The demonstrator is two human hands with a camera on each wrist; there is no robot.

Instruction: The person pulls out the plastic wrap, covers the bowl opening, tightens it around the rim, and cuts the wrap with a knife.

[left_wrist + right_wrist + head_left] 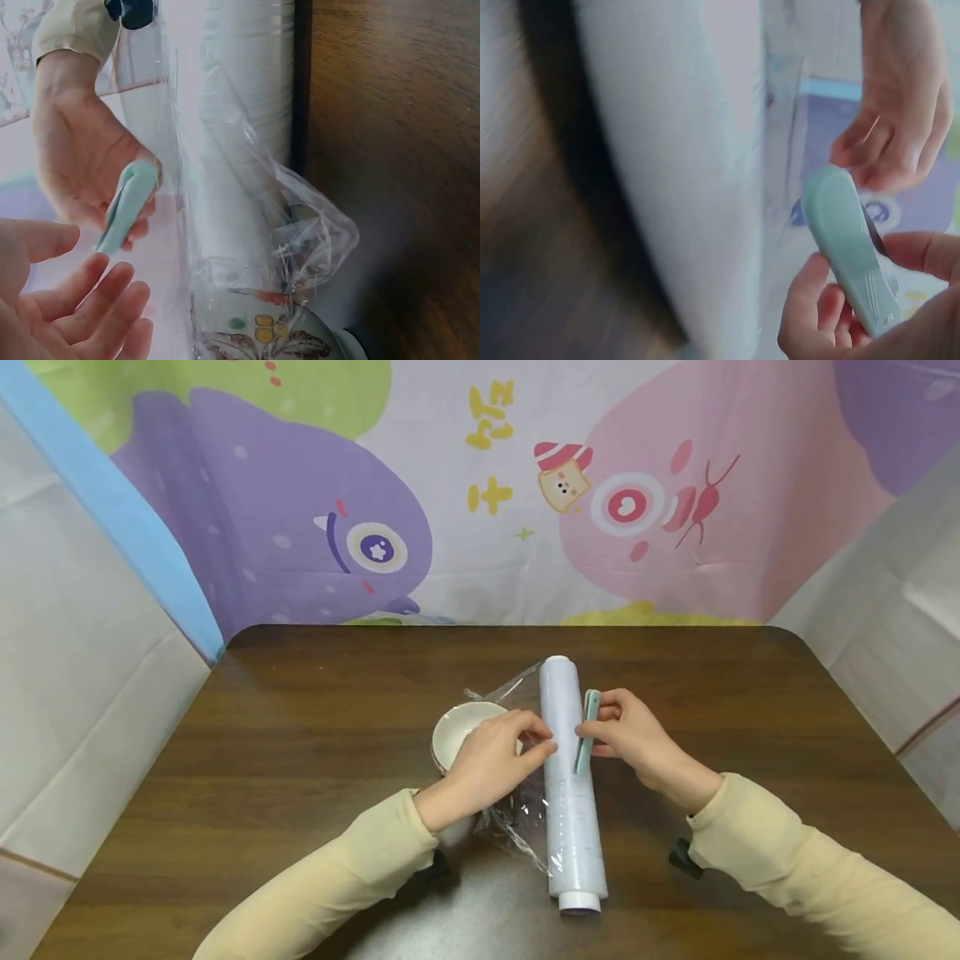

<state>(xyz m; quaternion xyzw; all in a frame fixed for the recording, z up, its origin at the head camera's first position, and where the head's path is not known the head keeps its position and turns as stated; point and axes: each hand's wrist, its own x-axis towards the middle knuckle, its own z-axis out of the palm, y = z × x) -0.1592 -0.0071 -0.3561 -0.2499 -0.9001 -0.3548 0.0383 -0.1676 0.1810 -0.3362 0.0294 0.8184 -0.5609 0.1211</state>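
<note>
A long roll of cling film [572, 810] lies on the table, pointing away from me. Its loose sheet [531, 802] stretches left over a white bowl [453, 731], whose outside shows a floral pattern in the left wrist view. My right hand [637, 735] holds a mint-green folding knife [847, 247] between thumb and fingers just over the roll's right side. A dark strip shows along the knife's slot beside the thumb; whether the blade is out is unclear. My left hand [495, 756] hovers over the bowl and film, fingers loosely bent, fingertips near the roll, holding nothing.
The dark wooden table [300, 735] has a rounded far edge against a cartoon-printed curtain [480, 577]. Pale panels [67, 693] stand on both sides. Crumpled film edges [510, 835] trail between bowl and roll.
</note>
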